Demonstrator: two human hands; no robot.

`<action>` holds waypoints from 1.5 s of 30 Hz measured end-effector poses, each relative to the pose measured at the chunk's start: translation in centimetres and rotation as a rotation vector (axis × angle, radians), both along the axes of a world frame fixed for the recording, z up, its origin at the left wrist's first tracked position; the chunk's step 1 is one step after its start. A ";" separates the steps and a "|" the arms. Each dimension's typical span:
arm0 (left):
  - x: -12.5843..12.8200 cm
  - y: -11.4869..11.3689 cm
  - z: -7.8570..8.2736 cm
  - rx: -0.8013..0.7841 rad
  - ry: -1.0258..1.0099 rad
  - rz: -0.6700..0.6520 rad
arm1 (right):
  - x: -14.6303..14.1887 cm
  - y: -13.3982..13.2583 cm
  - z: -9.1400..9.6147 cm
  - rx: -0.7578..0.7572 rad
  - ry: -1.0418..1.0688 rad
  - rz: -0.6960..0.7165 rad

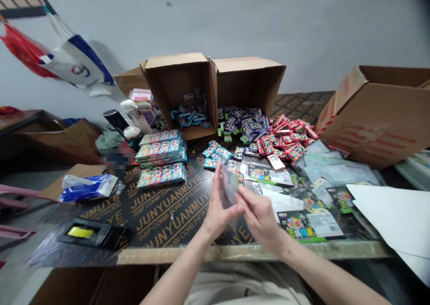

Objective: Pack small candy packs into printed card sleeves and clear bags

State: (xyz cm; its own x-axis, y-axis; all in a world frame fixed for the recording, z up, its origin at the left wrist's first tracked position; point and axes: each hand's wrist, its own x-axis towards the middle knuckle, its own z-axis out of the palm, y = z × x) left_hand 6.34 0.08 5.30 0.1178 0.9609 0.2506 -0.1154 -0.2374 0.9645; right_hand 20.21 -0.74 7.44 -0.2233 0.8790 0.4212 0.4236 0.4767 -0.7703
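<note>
A clear plastic bag (pixel 230 182), blurred by motion, stands upright between my hands over the front of the table. My left hand (pixel 216 212) grips its left side, fingers pointing up and thumb across the near face. On the bag's right edge, my right hand (pixel 261 212) is closed in a pinch. What the bag contains is hard to make out. Just beyond it lie small blue packets (pixel 217 155) and a few purple packets (pixel 247 152). Flat printed bags (pixel 268 174) are spread by my right hand.
Two open cartons (pixel 179 92) on their sides hold blue and purple packets. Red packets (pixel 289 137) are heaped at right, before another carton (pixel 379 112). Stacked filled packs (pixel 161 150) stand left, near a tissue pack (pixel 88 187) and a black tape-like holder (pixel 92 233). White sheets (pixel 389 220) overhang the right edge.
</note>
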 end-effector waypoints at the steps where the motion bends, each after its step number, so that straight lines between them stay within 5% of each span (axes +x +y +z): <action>1: 0.1 -0.3 0.0 -0.073 -0.065 -0.049 | -0.7 -0.7 0.1 -0.065 0.098 0.077; 4: -0.7 -1.7 -0.4 -0.362 -0.213 -0.178 | -0.8 -0.7 0.1 -0.121 0.240 0.090; 9: -2.0 -3.4 -1.3 -0.609 -0.310 -0.369 | 1.1 1.7 0.4 0.023 0.064 -0.063; 17: -2.2 -2.7 -0.8 -0.516 -0.208 -0.462 | 2.3 2.4 0.6 -0.042 -0.291 0.399; 22: -1.8 -3.1 0.3 -0.443 -0.183 -0.424 | 3.2 2.3 0.4 -0.214 -0.328 0.554; 25: -1.6 -3.1 -0.1 -0.535 -0.192 -0.344 | 3.3 2.8 -0.4 -0.362 -0.114 0.567; 31: -1.9 -2.7 -0.6 -0.697 -0.328 -0.072 | 1.8 2.8 -4.0 -0.441 0.526 0.050; 35: -2.0 -2.7 -1.0 -0.612 -0.180 -0.010 | 0.1 1.4 -5.2 -0.709 0.561 0.329; 41: -2.8 -2.5 -0.9 -0.438 0.211 0.057 | -0.3 1.8 -4.1 -0.611 0.483 0.151; 45: -3.7 -1.5 -0.7 -0.407 0.207 0.086 | -0.1 1.6 -4.3 -0.792 0.547 0.297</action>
